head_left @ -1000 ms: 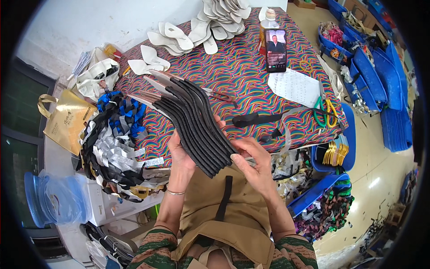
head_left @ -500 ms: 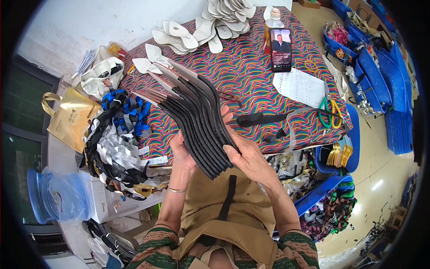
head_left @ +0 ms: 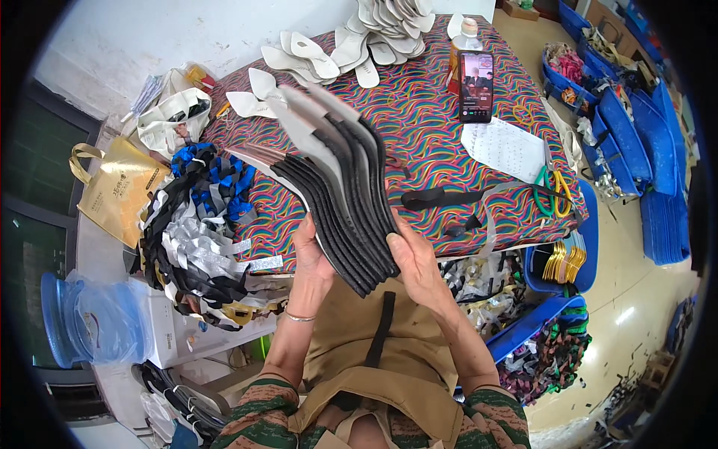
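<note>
A thick stack of shoe insoles (head_left: 340, 221), black-edged along the near part and pale at the far ends, is held up in front of me above the table's near edge. My left hand (head_left: 313, 253) grips its left side, thumb upward along the outermost insole. Around the lower right side of the stack closes my right hand (head_left: 415, 262), its thumb against the black edges. Toward the right the insoles fan apart, blurred at their far ends; on the left they lie tightly together. Fingers beneath the stack are partly hidden.
Loose pale insoles (head_left: 299, 56) are heaped at the table's back, beside a propped phone (head_left: 476, 86) and a bottle (head_left: 469, 34). Scissors (head_left: 557, 196), a paper sheet (head_left: 505, 150) and black strip (head_left: 441, 197) lie right. Ribbon bundles (head_left: 194, 239) hang left; blue bins (head_left: 621, 138) stand right.
The insoles on the stack's right side have spread farther apart and swung a little right. My right hand has shifted slightly, its fingers now lower around the edge. The phone's picture differs.
</note>
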Action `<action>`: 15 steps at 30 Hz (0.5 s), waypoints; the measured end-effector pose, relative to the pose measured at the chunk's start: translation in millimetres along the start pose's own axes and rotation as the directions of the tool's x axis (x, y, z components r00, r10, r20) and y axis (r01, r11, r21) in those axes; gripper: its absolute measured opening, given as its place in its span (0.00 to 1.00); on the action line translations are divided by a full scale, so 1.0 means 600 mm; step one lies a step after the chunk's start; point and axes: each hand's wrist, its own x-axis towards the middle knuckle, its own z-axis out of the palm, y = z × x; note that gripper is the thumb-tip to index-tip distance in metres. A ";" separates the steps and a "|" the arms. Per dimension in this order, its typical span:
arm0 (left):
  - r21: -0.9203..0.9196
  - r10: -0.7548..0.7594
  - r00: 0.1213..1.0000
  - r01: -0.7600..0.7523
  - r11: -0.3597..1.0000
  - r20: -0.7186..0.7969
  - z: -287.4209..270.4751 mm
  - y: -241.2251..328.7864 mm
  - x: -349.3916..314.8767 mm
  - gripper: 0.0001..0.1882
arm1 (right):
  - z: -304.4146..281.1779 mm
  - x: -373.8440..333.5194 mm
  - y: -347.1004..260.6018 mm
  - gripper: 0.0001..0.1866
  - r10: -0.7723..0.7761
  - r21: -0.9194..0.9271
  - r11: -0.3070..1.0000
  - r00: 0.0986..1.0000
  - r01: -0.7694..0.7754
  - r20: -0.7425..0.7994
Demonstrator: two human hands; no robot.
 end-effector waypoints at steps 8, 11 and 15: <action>0.131 -0.034 0.997 0.025 0.991 0.066 0.058 0.011 -0.022 0.24 | 0.003 -0.002 -0.006 0.29 0.032 -0.054 0.998 0.999 -0.034 -0.025; 0.111 -0.044 0.993 0.032 0.993 0.109 0.054 0.011 -0.021 0.25 | 0.004 0.001 -0.010 0.30 -0.076 -0.164 0.984 0.997 0.071 -0.028; 0.126 -0.022 1.000 0.025 0.992 -0.022 0.070 0.011 -0.015 0.21 | 0.009 0.009 -0.014 0.30 0.041 -0.067 0.997 0.999 -0.041 0.008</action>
